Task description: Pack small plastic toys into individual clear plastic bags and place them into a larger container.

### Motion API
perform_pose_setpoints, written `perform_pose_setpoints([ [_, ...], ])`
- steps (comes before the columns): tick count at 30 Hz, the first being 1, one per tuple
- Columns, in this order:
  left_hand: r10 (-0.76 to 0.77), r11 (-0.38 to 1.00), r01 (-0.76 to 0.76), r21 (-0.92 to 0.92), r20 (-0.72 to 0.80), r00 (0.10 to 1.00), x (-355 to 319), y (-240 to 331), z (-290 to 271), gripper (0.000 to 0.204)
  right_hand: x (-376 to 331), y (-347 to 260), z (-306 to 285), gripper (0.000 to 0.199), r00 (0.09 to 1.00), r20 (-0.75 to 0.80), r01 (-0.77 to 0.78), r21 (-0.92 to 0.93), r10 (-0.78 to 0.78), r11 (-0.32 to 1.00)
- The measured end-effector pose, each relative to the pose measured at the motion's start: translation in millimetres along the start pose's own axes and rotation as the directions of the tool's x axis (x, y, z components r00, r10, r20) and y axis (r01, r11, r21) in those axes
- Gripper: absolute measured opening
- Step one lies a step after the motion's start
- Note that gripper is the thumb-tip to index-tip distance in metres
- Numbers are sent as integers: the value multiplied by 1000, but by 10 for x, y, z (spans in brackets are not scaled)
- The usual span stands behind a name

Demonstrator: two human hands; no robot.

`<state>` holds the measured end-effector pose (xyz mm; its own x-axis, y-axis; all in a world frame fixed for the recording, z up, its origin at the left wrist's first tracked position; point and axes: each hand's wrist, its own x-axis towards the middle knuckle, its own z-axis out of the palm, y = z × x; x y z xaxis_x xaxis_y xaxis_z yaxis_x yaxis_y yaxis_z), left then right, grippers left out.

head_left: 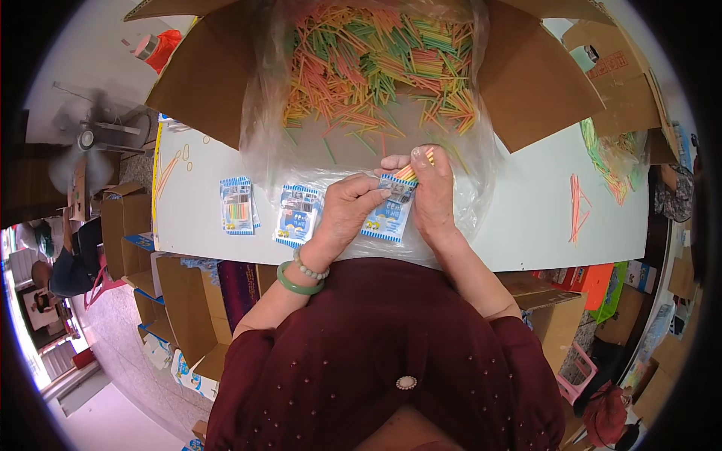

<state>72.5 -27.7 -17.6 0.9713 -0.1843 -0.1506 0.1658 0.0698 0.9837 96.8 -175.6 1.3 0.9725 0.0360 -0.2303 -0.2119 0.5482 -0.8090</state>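
On the white table (526,218), filled packets (238,206) lie left. My left hand (347,209) pinches the flimsy, light plastic packet (387,216) by its edge; my right hand (432,189) grips thin coloured sticks (414,170) at its mouth.
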Motion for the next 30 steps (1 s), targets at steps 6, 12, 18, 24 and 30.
perform_pose_setpoints([
  [6,-68,993,65,-97,-19,998,3,-14,-12,13,35,43,-123,16,986,163,-6,-133,28,991],
  [12,38,996,-45,-80,-82,996,24,-40,36,15,39,58,-136,16,946,303,-30,-278,118,960],
  [18,-13,917,-14,-399,-67,998,67,-18,-67,18,-10,-139,-145,34,931,355,96,-468,87,878],
  [24,7,940,-12,-341,-18,1000,50,-26,-126,19,-52,-178,-203,26,963,253,102,-650,89,753],
  [30,-78,958,83,-276,30,997,107,-31,-187,23,68,17,-375,9,937,316,349,-849,-149,396],
])
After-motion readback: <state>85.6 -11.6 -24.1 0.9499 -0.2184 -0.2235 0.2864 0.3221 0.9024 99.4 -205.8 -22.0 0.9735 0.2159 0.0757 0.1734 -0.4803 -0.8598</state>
